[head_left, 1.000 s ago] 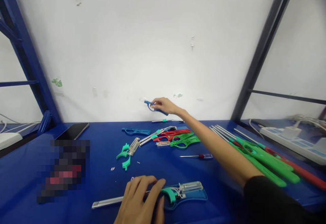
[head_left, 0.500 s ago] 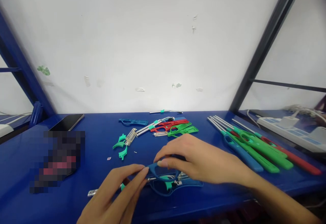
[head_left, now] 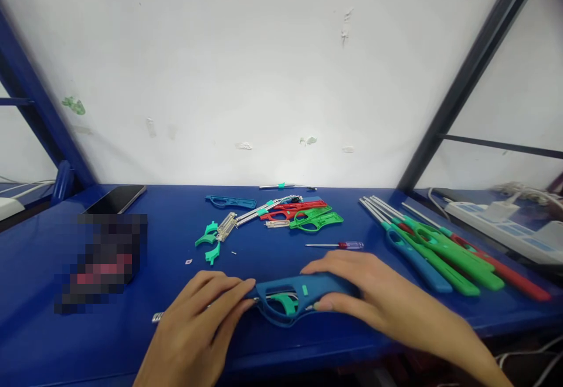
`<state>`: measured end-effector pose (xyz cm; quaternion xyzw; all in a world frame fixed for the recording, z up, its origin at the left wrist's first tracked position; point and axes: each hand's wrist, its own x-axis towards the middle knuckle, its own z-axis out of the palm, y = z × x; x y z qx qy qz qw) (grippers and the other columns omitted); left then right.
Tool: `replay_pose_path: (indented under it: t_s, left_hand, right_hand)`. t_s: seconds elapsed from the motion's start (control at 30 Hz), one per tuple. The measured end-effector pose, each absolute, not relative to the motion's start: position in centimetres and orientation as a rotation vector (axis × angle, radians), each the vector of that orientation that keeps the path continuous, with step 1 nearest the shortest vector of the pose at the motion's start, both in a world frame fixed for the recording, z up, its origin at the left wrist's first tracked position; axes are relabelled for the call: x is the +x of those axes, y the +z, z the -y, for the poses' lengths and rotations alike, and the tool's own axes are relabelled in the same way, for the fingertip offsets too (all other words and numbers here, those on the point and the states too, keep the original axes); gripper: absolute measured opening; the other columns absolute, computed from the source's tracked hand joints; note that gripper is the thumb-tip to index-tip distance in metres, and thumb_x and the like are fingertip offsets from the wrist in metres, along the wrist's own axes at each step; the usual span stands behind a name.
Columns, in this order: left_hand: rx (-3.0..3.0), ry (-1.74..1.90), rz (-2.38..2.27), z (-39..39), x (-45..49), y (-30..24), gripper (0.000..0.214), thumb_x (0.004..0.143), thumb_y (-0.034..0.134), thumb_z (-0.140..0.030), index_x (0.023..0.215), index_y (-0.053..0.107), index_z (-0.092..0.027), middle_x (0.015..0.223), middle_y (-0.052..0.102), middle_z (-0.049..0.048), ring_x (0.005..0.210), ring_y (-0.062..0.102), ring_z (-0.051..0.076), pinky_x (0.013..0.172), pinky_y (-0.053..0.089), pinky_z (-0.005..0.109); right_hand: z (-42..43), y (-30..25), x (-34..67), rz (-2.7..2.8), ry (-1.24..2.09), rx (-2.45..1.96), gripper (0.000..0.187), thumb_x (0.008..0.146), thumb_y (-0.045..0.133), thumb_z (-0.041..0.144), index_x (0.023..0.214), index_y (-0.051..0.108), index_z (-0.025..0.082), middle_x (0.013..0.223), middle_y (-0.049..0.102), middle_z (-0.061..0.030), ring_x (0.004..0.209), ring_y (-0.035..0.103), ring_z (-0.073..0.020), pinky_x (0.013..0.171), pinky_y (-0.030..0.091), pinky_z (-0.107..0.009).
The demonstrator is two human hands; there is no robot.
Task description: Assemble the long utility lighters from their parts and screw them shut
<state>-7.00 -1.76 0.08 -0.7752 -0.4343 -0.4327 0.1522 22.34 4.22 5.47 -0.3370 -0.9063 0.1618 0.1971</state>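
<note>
Low in the middle of the head view lies a blue lighter body (head_left: 281, 284), its two half-shells laid one over the other with a gap along the near edge. A green trigger (head_left: 285, 303) shows inside its finger loop. My left hand (head_left: 197, 316) pinches the lighter's narrow front end. The perforated tip of its metal tube (head_left: 157, 317) sticks out left of that hand. My right hand (head_left: 360, 293) grips the handle end, fingers over the top and thumb at the near edge. Beyond it rests a screwdriver (head_left: 336, 245) with a purple and red handle.
Green triggers (head_left: 212, 252), clear fuel tanks (head_left: 227, 227), metal tubes (head_left: 259, 213), and blue (head_left: 231, 202), red and green shells (head_left: 316, 220) lie behind my hands. Several assembled lighters (head_left: 444, 258) lie right, near a power strip (head_left: 497, 223). A phone (head_left: 115, 199) sits left.
The upper blue shell has come down flat over the lower one. My right hand has shifted right along the handle, and the screwdriver behind it is now visible.
</note>
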Motion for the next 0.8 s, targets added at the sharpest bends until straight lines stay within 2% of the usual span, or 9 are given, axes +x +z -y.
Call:
replay_pose_path:
  t_s: [0.1, 0.23, 0.37, 0.53, 0.8]
  left_hand:
    - [-2.311, -1.225, 1.237, 1.6, -6.5, -0.4, 0.020, 0.111, 0.055, -0.024, 0.117, 0.075, -0.025, 0.101, 0.078, 0.0000, 0.096, 0.072, 0.016, 0.089, 0.062, 0.027]
    - [-2.322, -1.177, 1.278, 1.6, -6.6, -1.0, 0.020, 0.109, 0.056, -0.024, 0.118, 0.074, -0.027, 0.109, 0.078, 0.0013, 0.107, 0.072, 0.019, 0.094, 0.061, 0.032]
    - [-2.342, -1.111, 1.310, 1.6, -7.1, -1.1, 0.019, 0.108, 0.058, -0.024, 0.119, 0.073, -0.028, 0.108, 0.077, 0.0010, 0.103, 0.071, 0.020, 0.092, 0.060, 0.033]
    - [-2.357, -1.064, 1.347, 1.8, -7.3, -1.1, 0.019, 0.107, 0.059, -0.026, 0.121, 0.072, -0.027, 0.107, 0.076, 0.0015, 0.099, 0.070, 0.020, 0.089, 0.059, 0.033]
    - [-2.358, -1.058, 1.354, 1.8, -7.3, -1.1, 0.019, 0.107, 0.059, -0.026, 0.121, 0.072, -0.027, 0.108, 0.076, 0.0006, 0.101, 0.069, 0.020, 0.091, 0.055, 0.033]
  right_hand:
    - [-3.5, 3.3, 23.4, 2.463, 0.336, -0.995, 0.035, 0.105, 0.059, 0.057, 0.135, 0.068, 0.041, 0.129, 0.078, -0.0010, 0.119, 0.073, -0.0265, 0.104, 0.057, -0.036]
    - [-2.9, 1.8, 22.9, 2.438, 0.262, -0.983, 0.033, 0.107, 0.056, 0.054, 0.132, 0.070, 0.038, 0.124, 0.078, -0.0053, 0.115, 0.072, -0.0290, 0.104, 0.058, -0.044]
    - [-3.0, 1.1, 22.2, 2.416, 0.205, -0.979, 0.035, 0.107, 0.054, 0.054, 0.128, 0.074, 0.033, 0.119, 0.077, -0.0087, 0.110, 0.071, -0.0300, 0.100, 0.059, -0.047]
    - [-3.0, 0.4, 22.1, 2.421, 0.184, -1.004, 0.039, 0.108, 0.051, 0.055, 0.132, 0.074, 0.034, 0.119, 0.076, -0.0087, 0.107, 0.071, -0.0287, 0.099, 0.059, -0.047]
    - [-2.8, 0.7, 21.8, 2.436, 0.149, -0.993, 0.039, 0.112, 0.048, 0.050, 0.134, 0.072, 0.029, 0.120, 0.073, -0.0077, 0.108, 0.069, -0.0272, 0.100, 0.056, -0.048]
